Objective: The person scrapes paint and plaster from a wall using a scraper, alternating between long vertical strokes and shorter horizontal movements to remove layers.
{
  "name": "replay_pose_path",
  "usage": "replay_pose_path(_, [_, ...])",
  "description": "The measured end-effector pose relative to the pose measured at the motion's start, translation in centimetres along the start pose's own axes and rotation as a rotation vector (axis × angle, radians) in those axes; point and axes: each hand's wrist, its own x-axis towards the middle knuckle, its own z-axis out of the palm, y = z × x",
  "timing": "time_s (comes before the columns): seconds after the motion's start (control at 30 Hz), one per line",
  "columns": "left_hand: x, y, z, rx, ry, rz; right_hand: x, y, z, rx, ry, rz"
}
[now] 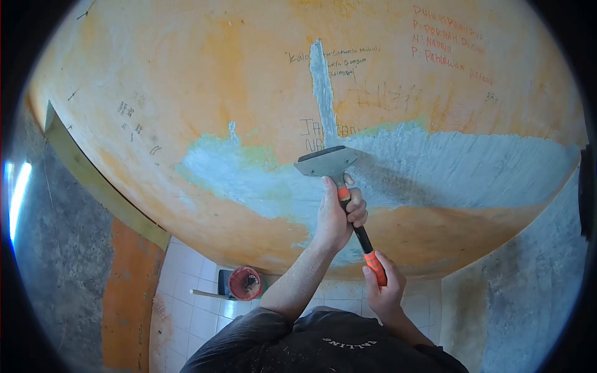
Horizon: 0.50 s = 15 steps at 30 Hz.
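Head view, nearest first: the right hand [387, 291] has its thumb and fingers closed around the orange butt end of a long scraper [362, 238], with a red bucket [232, 285] on the floor off to the left. A bit farther, the left hand [336, 214] is wrapped round the handle just behind the head, thumb lying along it on the left side. Decent hold imo: I'd let the far hand set pressure and angle and the near one do the pushing. I'd keep the blade [321, 153] low and flat so a corner doesn't gouge the wall [404, 233], and use short overlapping strokes from the bare grey-blue patch [472, 168] into the orange edge. The scraper sits mid-scene in front of that patch, head pointing far and a little left, long axis running from near right to far left. The blade edge lies roughly crosswise, right end slightly farther. Can't tell if it's actually touching. Beyond it, a narrow scraped strip [322, 87] cuts far through the handwriting [351, 62].
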Motion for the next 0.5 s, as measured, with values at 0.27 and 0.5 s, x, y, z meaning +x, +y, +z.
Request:
replay_pose_path(0.27, [0.6,2.0,1.1,-0.017,-0.113,-0.035,1.5,-2.8,-1.2,0.138,-0.054,0.047])
replay_pose_path(0.5, [0.4,3.2,1.4,0.025,-0.073,-0.140,1.3,-5.5,-1.0,0.174,-0.094,0.215])
